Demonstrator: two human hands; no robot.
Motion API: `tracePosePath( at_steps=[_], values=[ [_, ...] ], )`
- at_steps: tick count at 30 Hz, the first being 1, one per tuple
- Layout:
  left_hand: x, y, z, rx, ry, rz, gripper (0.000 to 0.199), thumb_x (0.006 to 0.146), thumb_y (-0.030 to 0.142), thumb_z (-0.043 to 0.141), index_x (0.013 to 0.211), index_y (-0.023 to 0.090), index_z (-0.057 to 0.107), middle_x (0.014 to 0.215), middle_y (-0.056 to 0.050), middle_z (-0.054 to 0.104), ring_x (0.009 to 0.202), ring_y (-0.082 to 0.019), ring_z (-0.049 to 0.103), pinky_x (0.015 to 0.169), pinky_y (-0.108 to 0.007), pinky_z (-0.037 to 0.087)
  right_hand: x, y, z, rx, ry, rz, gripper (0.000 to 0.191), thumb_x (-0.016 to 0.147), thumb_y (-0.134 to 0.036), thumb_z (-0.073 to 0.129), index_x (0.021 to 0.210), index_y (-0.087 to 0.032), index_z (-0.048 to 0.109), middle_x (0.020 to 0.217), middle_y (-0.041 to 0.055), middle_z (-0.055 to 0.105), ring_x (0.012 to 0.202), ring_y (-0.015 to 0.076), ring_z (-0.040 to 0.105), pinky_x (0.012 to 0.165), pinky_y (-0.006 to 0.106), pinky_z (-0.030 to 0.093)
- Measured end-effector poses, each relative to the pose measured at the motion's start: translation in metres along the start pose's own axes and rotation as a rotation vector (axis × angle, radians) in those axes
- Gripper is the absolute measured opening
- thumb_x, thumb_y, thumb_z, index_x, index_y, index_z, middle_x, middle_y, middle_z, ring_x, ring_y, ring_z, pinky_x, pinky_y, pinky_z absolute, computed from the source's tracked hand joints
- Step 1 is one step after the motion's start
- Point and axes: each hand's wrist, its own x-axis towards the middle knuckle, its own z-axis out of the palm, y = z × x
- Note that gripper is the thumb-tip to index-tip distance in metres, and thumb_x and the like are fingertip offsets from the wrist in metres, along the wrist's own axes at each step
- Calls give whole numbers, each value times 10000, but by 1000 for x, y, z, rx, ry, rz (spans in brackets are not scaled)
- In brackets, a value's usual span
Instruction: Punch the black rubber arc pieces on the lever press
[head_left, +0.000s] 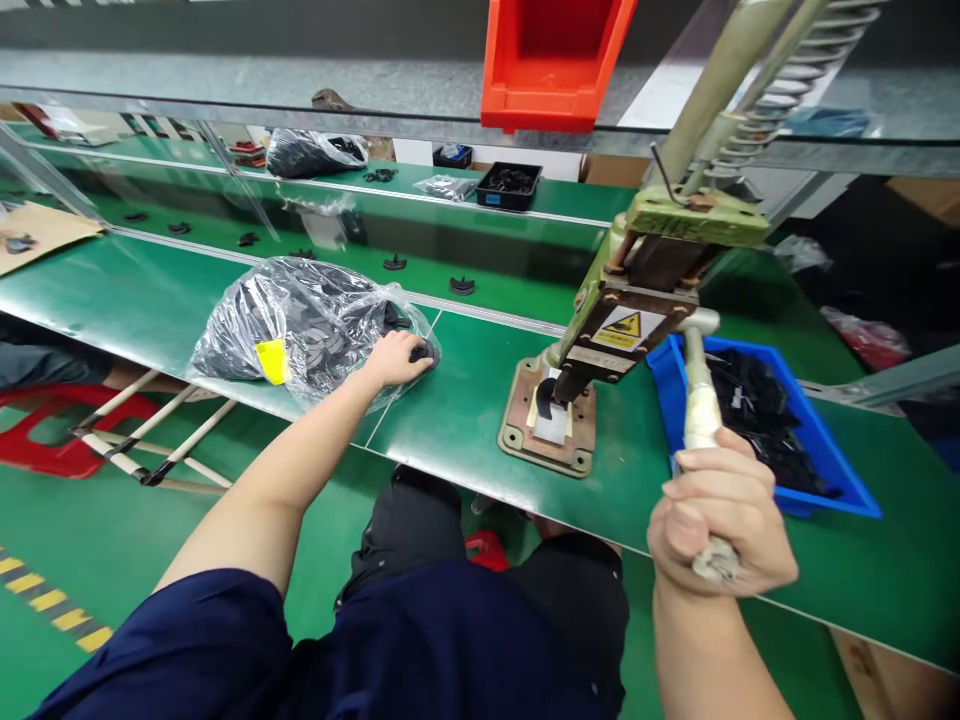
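At the mouth of a clear plastic bag (pixel 322 310) full of dark curved parts, my left hand (pixel 397 358) has its fingers closed on a small black part (pixel 426 352). My right hand (pixel 720 510) is wrapped round the pale, taped lever handle (pixel 701 400) of a green hand press (pixel 634 290). Under the press's ram, a black curved piece (pixel 545 398) lies on a light plate fixed to the brown metal base (pixel 517 420). The ram partly hides the plate.
Right of the press stands a blue bin (pixel 832 470) with black parts. An orange bin (pixel 559 60) sits on the shelf above. Curved black pieces (pixel 462 286) lie spaced along the strip behind the green bench (pixel 442 440). A red stool (pixel 67 440) is at lower left.
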Motion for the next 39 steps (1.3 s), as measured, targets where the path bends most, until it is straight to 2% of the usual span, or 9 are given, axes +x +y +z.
tracePosePath(
  at_steps=[4, 8, 14, 18, 22, 26, 32, 36, 39],
  values=[
    [3, 30, 5, 132, -27, -48, 631, 910, 701, 642, 1279, 192, 702, 1368, -209, 661, 1346, -423, 546, 1140, -518, 400, 2, -2, -2, -1, -19, -1, 277, 860, -279, 703, 619, -237, 573, 651, -30, 643, 778, 210, 711, 1061, 589, 577],
    [5, 36, 10, 131, -49, -54, 496, 964, 580, 625, 1230, 165, 682, 1324, -233, 680, 1297, -414, 610, 1083, -498, 446, 3, -3, -3, 9, -55, -3, 243, 849, -228, 687, 633, -234, 576, 669, -39, 650, 804, 195, 721, 1076, 565, 573],
    [5, 31, 14, -108, -73, -151, 515, 870, 389, 777, 1300, 205, 561, 1279, -160, 721, 1161, -323, 705, 954, -388, 517, 2, -3, -2, 11, -48, -17, 252, 871, -259, 691, 649, -235, 575, 676, -35, 652, 820, 190, 720, 1069, 566, 580],
    [-4, 39, 16, -151, -68, -91, 179, 932, 372, 679, 1010, 251, 571, 1018, -97, 744, 1010, -292, 727, 880, -381, 528, 2, -3, -2, 20, -50, -22, 249, 870, -254, 684, 654, -237, 561, 684, -45, 653, 839, 176, 724, 1090, 552, 578],
    [-11, 57, 17, -304, 17, -75, 297, 926, 390, 658, 785, 264, 429, 883, -78, 703, 983, -280, 724, 881, -387, 542, 0, -4, -4, 9, -73, -13, 218, 867, -251, 669, 674, -240, 569, 697, -54, 656, 857, 164, 729, 1113, 544, 569],
    [-15, 87, 24, -868, -77, -155, 403, 889, 434, 691, 767, 261, 348, 747, -17, 659, 824, -219, 743, 724, -324, 556, -1, -4, -4, 17, -61, -9, 236, 873, -268, 663, 663, -238, 560, 686, -49, 648, 851, 176, 726, 1103, 572, 563],
    [-24, 151, 29, -1284, -180, -169, 503, 727, 368, 906, 783, 231, 425, 672, 68, 565, 681, -133, 696, 740, -286, 585, -1, -3, -3, 22, -59, -16, 250, 880, -276, 663, 657, -240, 556, 683, -44, 643, 856, 185, 720, 1097, 583, 563],
    [-27, 200, 27, -1628, -315, -198, 447, 827, 348, 881, 802, 204, 459, 792, 10, 667, 803, -131, 747, 876, -331, 632, -1, -4, -4, 20, -61, -23, 260, 907, -267, 643, 664, -232, 554, 697, -44, 643, 882, 160, 714, 1125, 561, 548],
    [-27, 227, 29, -1762, -325, -201, 379, 908, 346, 824, 822, 187, 490, 815, -5, 681, 762, -112, 733, 865, -329, 647, -1, -5, -4, 11, -74, -27, 268, 922, -263, 636, 669, -229, 556, 708, -46, 642, 902, 143, 715, 1140, 546, 537]
  ],
)
